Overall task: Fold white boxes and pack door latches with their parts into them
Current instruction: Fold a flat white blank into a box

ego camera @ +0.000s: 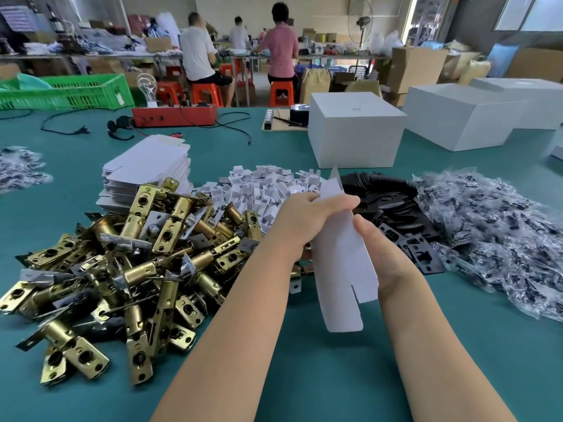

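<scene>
Both hands hold one unfolded white box blank (pixel 341 263) above the green table (pixel 304 376). My left hand (pixel 307 220) grips its upper part, fingers curled over the top edge. My right hand (pixel 380 254) holds its right side, thumb on the card. A big heap of brass door latches (pixel 122 263) lies to the left. Behind it stands a stack of flat white box blanks (pixel 149 172). Small folded white card inserts (pixel 262 190) are piled in the middle, black strike plates (pixel 393 208) to their right, and bagged small parts (pixel 493 233) at far right.
Large white cartons (pixel 356 129) (pixel 463 117) stand at the back of the table. A red device with a bulb (pixel 173 115) and cables lies behind the stack, and a green crate (pixel 70 91) sits far left. More bagged parts (pixel 18 169) lie at the left edge. People sit at a distant bench.
</scene>
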Available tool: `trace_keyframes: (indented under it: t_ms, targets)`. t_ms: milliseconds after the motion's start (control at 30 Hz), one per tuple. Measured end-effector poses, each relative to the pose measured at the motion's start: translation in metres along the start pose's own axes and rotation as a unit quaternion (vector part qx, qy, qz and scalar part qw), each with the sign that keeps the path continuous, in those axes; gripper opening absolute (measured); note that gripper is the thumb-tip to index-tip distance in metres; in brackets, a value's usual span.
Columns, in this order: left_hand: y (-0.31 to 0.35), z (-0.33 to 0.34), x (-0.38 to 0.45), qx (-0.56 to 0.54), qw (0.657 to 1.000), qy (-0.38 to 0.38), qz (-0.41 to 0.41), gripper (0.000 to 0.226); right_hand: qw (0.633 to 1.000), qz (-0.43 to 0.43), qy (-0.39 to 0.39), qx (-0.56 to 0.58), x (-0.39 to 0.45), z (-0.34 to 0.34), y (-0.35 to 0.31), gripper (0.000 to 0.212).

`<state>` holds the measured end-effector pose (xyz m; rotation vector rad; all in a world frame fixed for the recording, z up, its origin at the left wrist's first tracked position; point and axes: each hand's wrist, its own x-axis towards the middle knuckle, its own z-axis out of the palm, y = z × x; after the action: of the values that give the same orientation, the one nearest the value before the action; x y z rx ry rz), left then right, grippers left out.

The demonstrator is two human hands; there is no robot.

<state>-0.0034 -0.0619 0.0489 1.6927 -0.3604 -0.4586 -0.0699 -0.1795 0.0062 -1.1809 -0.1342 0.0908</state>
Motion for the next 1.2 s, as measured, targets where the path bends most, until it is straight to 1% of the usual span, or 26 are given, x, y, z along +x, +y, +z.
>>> trace_keyframes:
  t_ms: [67,133,167,200,267,300,367,400,467,500,567,600,633,667,700,733,800,833,867,933,1033,1067,1167,1200]
  targets:
    - [0.002,-0.002,0.001,-0.022,1.000,-0.013,-0.001,0.052,1.000,-0.004,-0.002,-0.003,0.001,-0.001,0.001,0.063]
    - [0.003,0.001,-0.002,-0.024,1.000,-0.017,0.002,0.074,0.999,-0.021,0.018,-0.017,0.005,-0.002,0.002,0.068]
    - [0.004,0.002,-0.004,-0.017,1.000,-0.014,0.000,0.086,0.999,-0.031,0.027,-0.032,0.007,-0.004,0.001,0.073]
    - [0.004,0.003,-0.006,-0.008,1.000,-0.013,0.004,0.091,0.997,-0.046,0.037,-0.056,0.009,-0.003,0.000,0.082]
    - [0.004,0.003,-0.009,-0.005,0.999,-0.012,0.030,0.083,0.992,-0.060,0.049,-0.100,0.010,-0.002,0.000,0.092]
    - [0.005,0.003,-0.011,-0.010,0.999,-0.007,0.034,0.080,0.989,-0.065,0.053,-0.118,0.010,-0.002,0.001,0.091]
    - [0.005,-0.001,-0.014,-0.016,1.000,0.008,0.023,0.088,0.985,-0.072,0.054,-0.146,0.011,-0.001,0.003,0.086]
    - [0.003,-0.002,-0.014,-0.014,1.000,0.010,0.025,0.085,0.983,-0.077,0.059,-0.157,0.011,0.000,0.003,0.085]
    - [0.002,-0.006,-0.016,-0.005,0.999,0.009,0.047,0.068,0.978,-0.088,0.077,-0.173,0.011,0.003,0.004,0.087]
    - [0.002,-0.008,-0.018,0.001,0.999,0.006,0.050,0.066,0.975,-0.094,0.087,-0.183,0.012,0.004,0.004,0.089]
    - [-0.002,-0.012,-0.021,0.014,0.999,-0.003,0.046,0.071,0.968,-0.105,0.115,-0.198,0.012,0.003,0.002,0.103]
    - [-0.004,-0.014,-0.022,0.017,0.999,-0.006,0.044,0.064,0.965,-0.103,0.131,-0.203,0.012,0.001,0.001,0.113]
    - [-0.006,-0.016,-0.023,0.012,0.999,-0.014,0.045,0.047,0.962,-0.100,0.143,-0.211,0.012,-0.001,0.001,0.118]
    - [-0.009,-0.017,-0.023,0.001,0.999,-0.020,0.042,0.030,0.959,-0.103,0.150,-0.220,0.013,-0.001,0.001,0.115]
    - [-0.011,-0.017,-0.022,-0.016,0.999,-0.019,0.037,0.020,0.955,-0.106,0.154,-0.229,0.013,-0.001,0.002,0.106]
    - [-0.012,-0.018,-0.023,-0.034,0.999,-0.012,0.033,0.017,0.953,-0.105,0.162,-0.233,0.013,-0.002,0.003,0.092]
    - [-0.014,-0.022,-0.021,-0.071,0.997,-0.005,0.026,0.017,0.952,-0.093,0.192,-0.218,0.013,-0.004,0.004,0.062]
    - [-0.014,-0.024,-0.020,-0.083,0.996,-0.001,0.029,0.015,0.955,-0.073,0.208,-0.201,0.012,-0.006,0.004,0.054]
    - [-0.014,-0.026,-0.018,-0.090,0.995,0.014,0.036,0.014,0.958,-0.050,0.214,-0.186,0.012,-0.009,0.004,0.054]
    - [-0.014,-0.028,-0.015,-0.083,0.993,0.058,0.055,0.016,0.963,-0.024,0.201,-0.177,0.010,-0.012,0.004,0.048]
    - [-0.015,-0.021,-0.014,-0.035,0.993,0.103,0.054,0.032,0.974,-0.035,0.177,-0.139,0.012,-0.008,0.007,0.022]
    - [-0.016,-0.018,-0.015,-0.024,0.992,0.108,0.056,0.033,0.973,-0.041,0.182,-0.136,0.013,-0.005,0.007,0.022]
    - [-0.018,-0.011,-0.015,-0.011,0.992,0.102,0.074,0.032,0.970,-0.044,0.192,-0.146,0.015,-0.003,0.010,0.052]
    - [-0.019,-0.009,-0.013,-0.006,0.992,0.100,0.079,0.031,0.969,-0.041,0.191,-0.150,0.015,-0.002,0.010,0.056]
